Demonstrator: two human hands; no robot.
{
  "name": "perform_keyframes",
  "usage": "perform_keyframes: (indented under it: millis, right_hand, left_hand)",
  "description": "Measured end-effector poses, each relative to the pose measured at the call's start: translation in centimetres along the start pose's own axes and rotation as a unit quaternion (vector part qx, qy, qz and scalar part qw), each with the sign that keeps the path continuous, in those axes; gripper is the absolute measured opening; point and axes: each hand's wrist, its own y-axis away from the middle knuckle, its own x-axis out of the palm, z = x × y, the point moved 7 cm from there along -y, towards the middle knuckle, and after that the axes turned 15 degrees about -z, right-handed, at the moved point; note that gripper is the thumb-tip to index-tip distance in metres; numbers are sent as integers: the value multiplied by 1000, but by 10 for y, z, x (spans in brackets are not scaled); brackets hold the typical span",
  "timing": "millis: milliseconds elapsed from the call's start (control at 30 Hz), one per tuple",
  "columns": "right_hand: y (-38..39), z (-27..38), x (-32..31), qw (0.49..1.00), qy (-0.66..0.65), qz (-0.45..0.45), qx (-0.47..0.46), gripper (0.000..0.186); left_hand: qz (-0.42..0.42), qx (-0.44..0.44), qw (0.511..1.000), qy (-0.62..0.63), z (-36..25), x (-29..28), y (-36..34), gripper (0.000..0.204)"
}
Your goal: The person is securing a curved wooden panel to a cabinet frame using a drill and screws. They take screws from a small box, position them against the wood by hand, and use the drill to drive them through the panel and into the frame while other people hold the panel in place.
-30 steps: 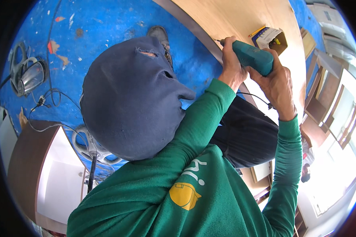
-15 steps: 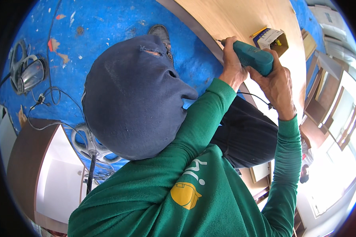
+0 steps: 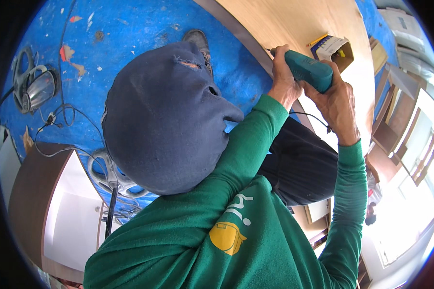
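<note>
Both my hands are on a teal corded power drill (image 3: 307,70), held over the edge of a light wood panel (image 3: 275,21). My left hand (image 3: 283,74) is wrapped round the drill's front end, its fingers near the thin bit. My right hand (image 3: 339,103) grips the rear, and most of the handle is hidden behind that hand. The bit points left, at the panel's dark edge strip (image 3: 238,28); whether it touches is too small to tell. On the panel, just beyond the drill, are a small open box (image 3: 341,54) and a yellow pencil (image 3: 317,40).
My knee in dark cloth (image 3: 164,120) fills the middle. A blue floor covering (image 3: 130,29) holds scraps, cables (image 3: 77,123) and a metal-and-grey device (image 3: 38,91). At lower left stands a brown-and-white cabinet (image 3: 33,207). Boards (image 3: 400,120) and a partly hidden person (image 3: 372,192) are at right.
The whole view has shifted very slightly. Both hands keep the same grip on the drill, which stays in the same place on the panel's edge.
</note>
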Motion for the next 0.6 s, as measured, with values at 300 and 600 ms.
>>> perform_keyframes:
  millis: [300,600]
  right_hand:
    - [-6,11,3,996,74,27,-48,62]
    - [11,-14,-11,999,9,-26,-20,61]
  left_hand:
    - [33,16,999,11,-9,-2,-7,53]
    - [-118,172,973,-102,-17,-80,-45,86]
